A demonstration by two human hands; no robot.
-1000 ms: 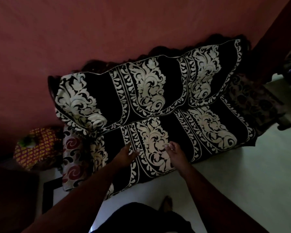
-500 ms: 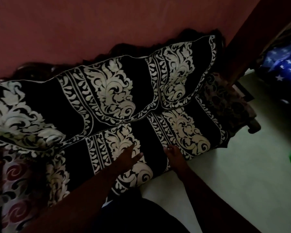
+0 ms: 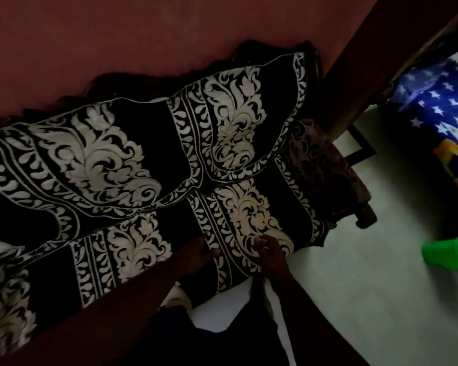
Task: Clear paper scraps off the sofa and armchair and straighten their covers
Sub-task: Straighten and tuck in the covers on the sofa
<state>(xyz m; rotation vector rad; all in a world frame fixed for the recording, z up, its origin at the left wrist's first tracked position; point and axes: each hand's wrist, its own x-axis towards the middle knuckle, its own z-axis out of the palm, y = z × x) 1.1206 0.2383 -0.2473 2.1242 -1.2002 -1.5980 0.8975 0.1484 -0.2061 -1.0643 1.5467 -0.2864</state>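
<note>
A black cover with cream leaf patterns (image 3: 148, 143) lies over the sofa's back and seat, against a dark red wall. My left hand (image 3: 196, 256) rests flat on the seat part of the cover near its front edge, fingers apart. My right hand (image 3: 271, 253) sits just to the right of it on a cream motif, fingertips pressed on the cloth; a pinch on the fabric cannot be made out. No paper scraps show on the sofa in this dim light.
The sofa's right armrest (image 3: 328, 170) has a dark floral cloth and a wooden end (image 3: 366, 220). A pale floor (image 3: 368, 286) spreads to the right. A green object (image 3: 447, 253) lies on it. A blue star-patterned fabric (image 3: 439, 107) is at far right.
The view has swung right along the sofa; the left end and the yellow-red bundle have gone out of view. Both hands have moved right along the seat's front edge.
</note>
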